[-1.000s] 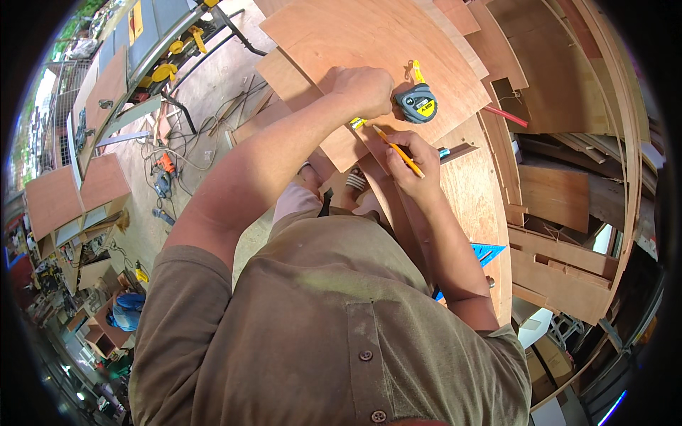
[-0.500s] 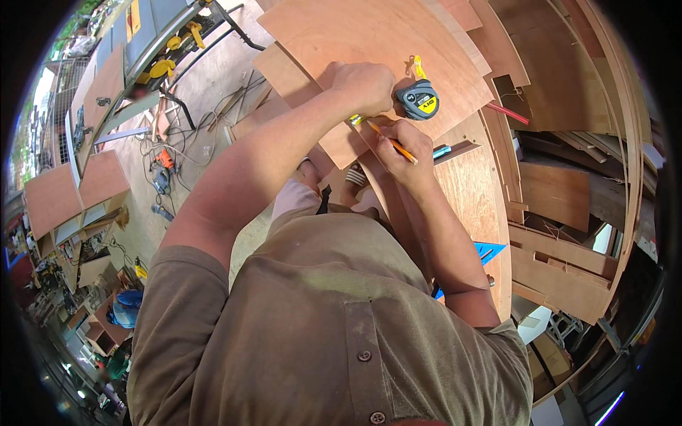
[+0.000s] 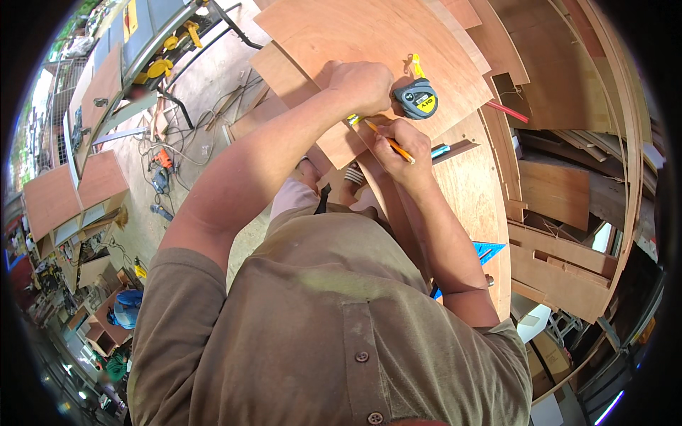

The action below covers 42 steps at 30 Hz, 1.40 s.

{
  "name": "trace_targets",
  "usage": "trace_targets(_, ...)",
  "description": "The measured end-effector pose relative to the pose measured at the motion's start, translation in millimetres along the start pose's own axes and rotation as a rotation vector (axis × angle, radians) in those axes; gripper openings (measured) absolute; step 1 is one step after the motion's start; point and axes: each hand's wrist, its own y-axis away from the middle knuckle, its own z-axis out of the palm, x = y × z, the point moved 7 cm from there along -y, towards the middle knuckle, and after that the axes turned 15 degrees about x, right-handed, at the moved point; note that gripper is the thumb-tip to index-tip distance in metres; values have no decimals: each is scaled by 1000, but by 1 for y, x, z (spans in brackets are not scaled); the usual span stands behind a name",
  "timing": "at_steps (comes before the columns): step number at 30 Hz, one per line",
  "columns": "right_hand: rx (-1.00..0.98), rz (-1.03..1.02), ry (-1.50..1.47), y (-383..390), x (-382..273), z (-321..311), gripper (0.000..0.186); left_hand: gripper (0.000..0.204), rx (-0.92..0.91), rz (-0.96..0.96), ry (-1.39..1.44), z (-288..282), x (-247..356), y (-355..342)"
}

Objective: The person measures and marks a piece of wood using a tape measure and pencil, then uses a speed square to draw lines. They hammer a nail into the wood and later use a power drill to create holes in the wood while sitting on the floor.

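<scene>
A plywood board [image 3: 366, 35] lies before me. My left hand [image 3: 359, 84] rests curled on it; whatever its fingers hold is hidden. A short yellow strip, like tape blade [image 3: 354, 119], shows below that hand. Beside my left knuckles lies a grey-and-yellow tape measure [image 3: 415, 99] with a yellow tab at its top. My right hand [image 3: 403, 148] grips a yellow pencil [image 3: 401, 151], its tip by the yellow strip at the board's lower edge. Just right of that hand is a light-blue object [image 3: 440, 150], and farther down a blue square [image 3: 489, 251] sits on lighter wood.
Left are a folding-legged machine table [image 3: 142, 39] with yellow fittings, orange power tools [image 3: 163, 160] among cords on the floor, and boards [image 3: 53, 195]. A person in blue [image 3: 126, 309] is low at lower left. Stacked wood panels [image 3: 550, 195] fill the right, beside a red bar [image 3: 508, 111].
My right hand has moved up and slightly left with the pencil, bringing its tip closer to the board's edge beside the yellow strip. My left hand has shifted slightly upward in view.
</scene>
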Motion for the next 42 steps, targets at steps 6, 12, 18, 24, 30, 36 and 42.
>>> trace_targets(6,-24,-16,28,1,2,1,7,17,-6,-7,12,-1,0,1)
trace_targets(12,-11,-20,24,2,3,1,9,18,-2,-13,2,-3,1,2)
trace_targets(18,0,-21,23,0,-1,1,8,20,25,9,19,-4,0,2)
trace_targets(24,-12,-18,31,0,0,2,8,20,20,7,13,-3,0,2)
trace_targets(30,-2,-45,23,0,1,3,9,20,16,0,7,-5,1,3)
trace_targets(36,-16,-73,11,2,2,3,10,19,19,10,10,-2,0,1)
trace_targets(42,-85,-31,74,4,8,4,8,20,48,14,30,-1,-1,0)
